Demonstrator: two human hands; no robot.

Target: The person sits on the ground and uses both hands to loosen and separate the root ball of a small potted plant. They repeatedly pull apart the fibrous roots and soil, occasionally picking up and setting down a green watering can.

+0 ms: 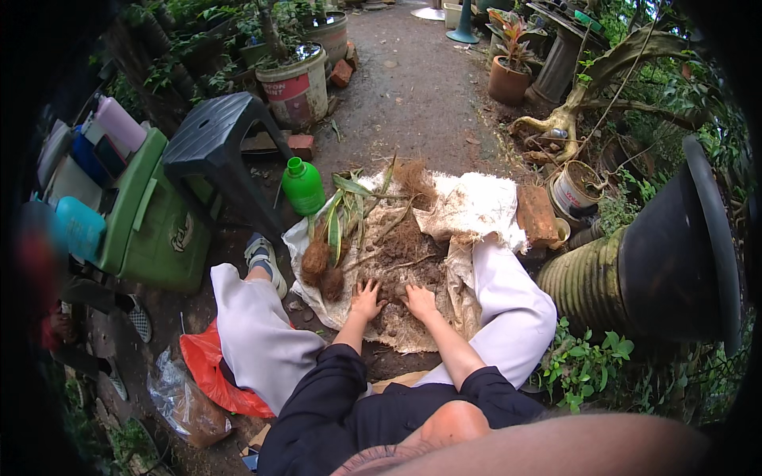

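Observation:
Before me a white woven plastic sack (303, 238) lies spread on the ground, with dark loose soil (396, 282) across its middle. My left hand (366, 299) rests at the near edge of the soil, fingers apart. Just to its right, my right hand (419, 300) also touches the soil, its fingers spread. I see nothing held in either hand. Two brown fibrous root balls (315, 262) sit on the sack's left side, near long yellow-edged leaves (351, 189). Tangled brown roots (415, 183) lie at the far side. Fingertips partly blend into the soil.
A green plastic bottle (302, 187) stands by the sack's far left corner, near a black plastic stool (208, 134). At right are a brick (536, 214) and a large black pot (667, 256). Another person's shoe (140, 318) shows at left beyond a red plastic bag (205, 357).

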